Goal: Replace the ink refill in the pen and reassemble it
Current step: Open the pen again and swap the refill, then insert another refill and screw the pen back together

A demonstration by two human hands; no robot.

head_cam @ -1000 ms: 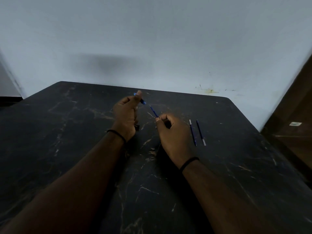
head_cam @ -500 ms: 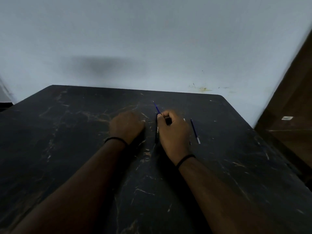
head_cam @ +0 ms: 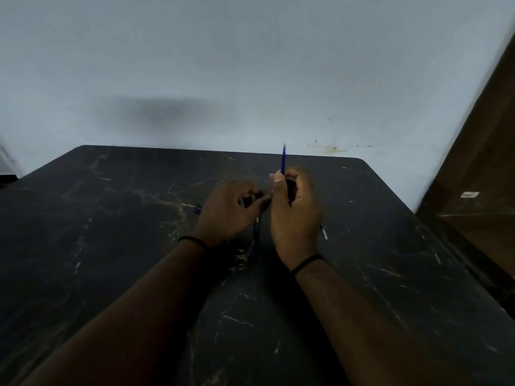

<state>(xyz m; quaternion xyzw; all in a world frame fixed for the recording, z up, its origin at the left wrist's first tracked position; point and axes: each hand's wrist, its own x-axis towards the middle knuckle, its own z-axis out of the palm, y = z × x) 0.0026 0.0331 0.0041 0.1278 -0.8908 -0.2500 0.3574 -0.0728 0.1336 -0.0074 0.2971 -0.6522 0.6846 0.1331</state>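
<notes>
Your right hand point(head_cam: 295, 215) motion-blurred, hiding the blue refill's point(head_cam: 283, 162) lower length, spare refill point(head_cam: 323, 232) mostly behind it, left hand's point(head_cam: 231, 213) contents unclear

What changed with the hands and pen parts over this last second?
The right hand pulled the blue refill away from the left hand and turned it upright. The left hand came down to the table, and a dark pen part now lies between the hands. The right hand's grip on the refill stayed.
</notes>
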